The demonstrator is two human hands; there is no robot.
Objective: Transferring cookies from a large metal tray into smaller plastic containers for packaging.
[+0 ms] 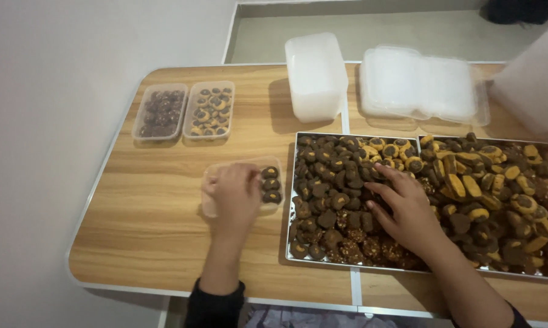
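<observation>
The fingers of the right hand (407,209) are spread and slightly curled over the dark cookies (332,206) in the left part of the big metal tray (292,182), the tips resting among them. Whether a cookie is actually pinched under the fingers cannot be told, since the back of the hand hides them.

The left hand (234,194) is laid over a small clear plastic box (268,163) just left of the tray, fingers bent together and pressed down on it, so that the box seems to be steadied against the table. A short column of three dark cookies (271,184) is seen at the box's right end, beside the fingertips; the rest of the box is covered by the hand. The box is set close to the tray's edge, which keeps the reach between the two short.

Further out, orange-and-brown cookies (499,188) are heaped in the right part of the tray, kept apart from the dark ones. Two filled boxes (186,112) are set side by side at the far left corner of the wooden table (152,225), well away from the hands. Behind the tray, a stack of empty boxes (315,76) and a pile of clear lids (423,85) are kept within reach.
</observation>
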